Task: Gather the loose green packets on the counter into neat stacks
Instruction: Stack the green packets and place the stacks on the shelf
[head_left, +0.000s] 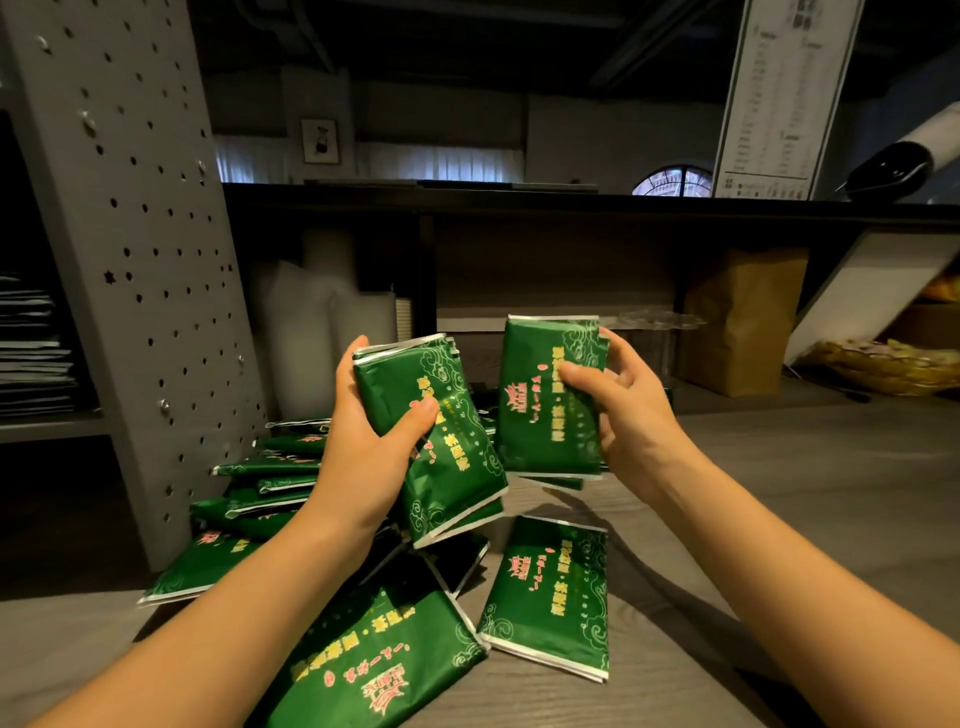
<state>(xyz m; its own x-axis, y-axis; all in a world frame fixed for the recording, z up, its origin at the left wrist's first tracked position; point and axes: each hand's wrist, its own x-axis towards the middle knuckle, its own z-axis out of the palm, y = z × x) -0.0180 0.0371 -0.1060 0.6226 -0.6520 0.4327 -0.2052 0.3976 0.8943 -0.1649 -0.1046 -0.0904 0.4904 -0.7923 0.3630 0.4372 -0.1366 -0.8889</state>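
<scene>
**A:** What are you holding?

**B:** My left grip (374, 447) is clenched on a tilted bundle (447, 467) of green packets. The thumb lies across the printed face and the fingers curl behind, with the top leaning toward eleven o'clock. My right grip (623, 410) grasps an upright bundle (545, 415) from its three o'clock side, thumb pressed on the front.

**A:** Are the two bundles together?

**B:** They are just beside each other, both lifted above the counter (805, 519). The tilted one's lower corner reaches the upright one's lower edge, but I cannot tell whether they touch.

**A:** And the loose ones?

**B:** A heap of packets (270, 483) lies on the counter at eight o'clock from my left grip, overlapping at mixed angles. At six o'clock, between my forearms, a near packet (374, 649) lies face up with its print turned away from me. A flat packet (550, 597) lies at five o'clock, under my right grip and just beside the near one. A white edge shows beneath it, so it may be more than one.

**A:** Anything behind?

**B:** A grey pegboard (130, 234) stands at ten o'clock beside the heap. A brown paper bag (737, 322) stands at two o'clock under a dark shelf (519, 200).
</scene>
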